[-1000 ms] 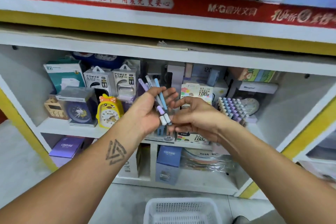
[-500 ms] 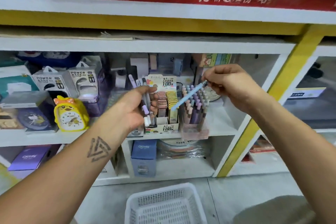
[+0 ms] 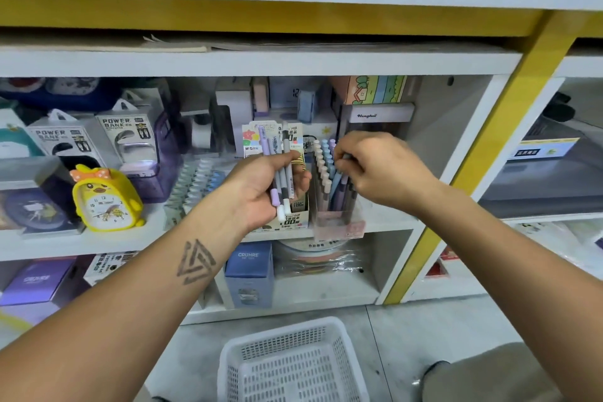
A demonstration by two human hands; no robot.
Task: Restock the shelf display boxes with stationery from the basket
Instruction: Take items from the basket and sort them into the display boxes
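Observation:
My left hand [image 3: 261, 186] grips a small bunch of pastel pens [image 3: 281, 170], purple and grey ones with white caps, held upright in front of the shelf. My right hand [image 3: 375, 170] is over the clear pen display box [image 3: 339, 222] on the middle shelf, its fingers pinching the top of a pen [image 3: 336, 186] that stands slanted among the upright pens. The white plastic basket [image 3: 293, 362] lies on the floor below, and I see nothing inside it.
A lead-refill box [image 3: 293, 219] stands just left of the pen box, behind my left hand. A yellow duck clock [image 3: 104, 199], power bank packs [image 3: 124, 140] and a tilted pen tray [image 3: 199, 183] fill the left. A yellow post [image 3: 483, 157] bounds the right.
My right hand took a blue pen from the bunch, carried it right, and has lowered it into the display box. The view shifted right and down.

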